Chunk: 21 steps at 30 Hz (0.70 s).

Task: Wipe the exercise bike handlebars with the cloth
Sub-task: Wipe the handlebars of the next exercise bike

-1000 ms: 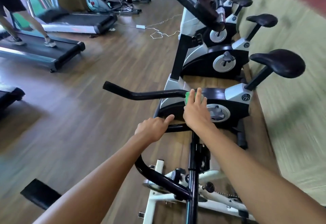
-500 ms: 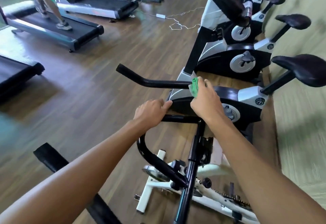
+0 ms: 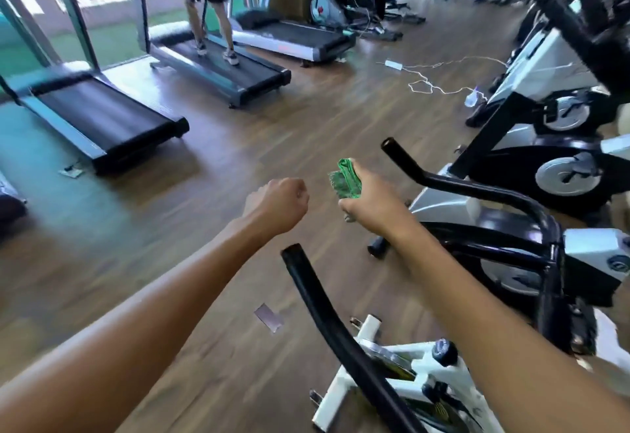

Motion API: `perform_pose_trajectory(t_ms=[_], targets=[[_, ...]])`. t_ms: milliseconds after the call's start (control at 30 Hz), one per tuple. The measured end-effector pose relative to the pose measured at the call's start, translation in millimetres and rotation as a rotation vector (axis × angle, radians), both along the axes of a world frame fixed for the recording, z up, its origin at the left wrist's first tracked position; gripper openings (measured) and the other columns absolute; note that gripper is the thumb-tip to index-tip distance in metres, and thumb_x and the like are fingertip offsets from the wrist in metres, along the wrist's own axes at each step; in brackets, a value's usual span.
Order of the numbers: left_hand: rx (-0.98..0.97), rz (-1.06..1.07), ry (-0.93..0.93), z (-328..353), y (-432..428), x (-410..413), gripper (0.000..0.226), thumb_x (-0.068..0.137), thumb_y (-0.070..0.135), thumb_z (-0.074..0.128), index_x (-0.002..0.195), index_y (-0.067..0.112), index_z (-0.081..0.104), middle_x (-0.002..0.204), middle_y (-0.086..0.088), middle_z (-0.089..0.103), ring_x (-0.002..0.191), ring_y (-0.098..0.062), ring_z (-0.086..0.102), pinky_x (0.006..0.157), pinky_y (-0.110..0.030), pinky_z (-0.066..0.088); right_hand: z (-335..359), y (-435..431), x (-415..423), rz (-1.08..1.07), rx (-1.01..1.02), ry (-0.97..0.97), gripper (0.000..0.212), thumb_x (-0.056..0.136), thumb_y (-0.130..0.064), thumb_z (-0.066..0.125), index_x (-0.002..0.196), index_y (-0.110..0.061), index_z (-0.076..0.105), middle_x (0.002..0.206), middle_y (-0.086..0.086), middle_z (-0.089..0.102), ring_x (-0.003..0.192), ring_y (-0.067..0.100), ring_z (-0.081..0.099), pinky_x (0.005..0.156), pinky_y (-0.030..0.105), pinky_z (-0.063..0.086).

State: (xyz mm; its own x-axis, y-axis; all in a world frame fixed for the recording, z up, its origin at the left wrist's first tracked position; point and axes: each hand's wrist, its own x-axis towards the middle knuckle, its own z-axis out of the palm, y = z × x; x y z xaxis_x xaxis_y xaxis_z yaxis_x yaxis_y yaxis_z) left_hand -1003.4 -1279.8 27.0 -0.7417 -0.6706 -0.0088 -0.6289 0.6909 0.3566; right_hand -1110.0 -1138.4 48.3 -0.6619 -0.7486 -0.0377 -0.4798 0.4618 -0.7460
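Right hand (image 3: 371,199): grip closed around the bunched green cloth (image 3: 345,178), which sticks out past your thumb side. The cloth is held in the air, just beside the far handlebar (image 3: 474,190) but not touching it.

Left hand (image 3: 278,202): closed fist, nothing in it, clear of both bars.

Near handlebar (image 3: 327,313) runs up from the bike frame (image 3: 385,361) to its open end, below and between your two forearms. Both bars are bare of any hand at this instant.

Step in hand, as judged: re-placing the cloth on a bar for another pass.

Notes for doing it well:
- Wrap the cloth round the tube so it covers the underside too, not only the top.
- Start at the bar tip and draw toward the stem in one long stroke, then rotate your wrist and repeat.
- Put your free left hand on the other bar to steady the bike; it looks light and may rock.
- Refold the cloth to a fresh face before the near bar.
- The view is motion-blurred; slow your head so you can check for missed patches at the bend.
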Motion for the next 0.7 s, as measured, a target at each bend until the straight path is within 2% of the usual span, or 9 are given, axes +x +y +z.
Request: perform_pose_trajectory(t_ms=[133,333,433,600,700], targets=[[0.005,0.051,-0.027,1,-58,62,0.026,0.098,0.035,0.044,0.106,0.027,0.067,0.115,-0.005,0.070,0.102,-0.033,0.064,0.087,-0.042,0.054,-2,-74,58,0.066,-0.043,-0.060,0.085,0.077,-0.010,0.061,0.155,-0.025,0.029,0.130,0.012,0.059,0.109,0.032,0.064,0.089,0.045,0.058],[-0.038,0.105,-0.029,9,-127,118,0.027,0.098,0.032,0.042,0.107,0.027,0.066,0.112,-0.001,0.070,0.096,-0.028,0.065,0.082,-0.037,0.055,-3,-151,101,0.084,-0.010,-0.006,0.083,0.080,-0.009,0.061,0.156,-0.022,0.031,0.136,0.011,0.057,0.112,0.029,0.063,0.093,0.039,0.056],[-0.033,0.107,-0.025,7,-152,124,0.027,0.098,0.032,0.042,0.109,0.028,0.066,0.113,-0.002,0.070,0.097,-0.029,0.064,0.081,-0.036,0.053,-4,-178,105,0.088,0.012,0.027,0.083,0.081,-0.007,0.062,0.156,-0.021,0.030,0.140,0.010,0.053,0.119,0.027,0.058,0.096,0.035,0.053],[-0.021,0.065,-0.021,1,-195,107,0.027,0.098,0.033,0.042,0.110,0.028,0.066,0.114,-0.002,0.070,0.100,-0.030,0.064,0.081,-0.036,0.052,-8,-225,90,0.100,0.054,0.054,0.085,0.081,-0.009,0.062,0.157,-0.021,0.026,0.144,0.013,0.050,0.124,0.029,0.054,0.101,0.039,0.049],[-0.037,0.032,-0.020,-1,-221,86,0.027,0.099,0.033,0.041,0.110,0.027,0.065,0.114,-0.002,0.070,0.098,-0.030,0.064,0.079,-0.035,0.051,-11,-246,70,0.082,0.105,0.088,0.083,0.084,-0.010,0.062,0.157,-0.018,0.025,0.150,0.012,0.044,0.133,0.027,0.046,0.102,0.028,0.039]])
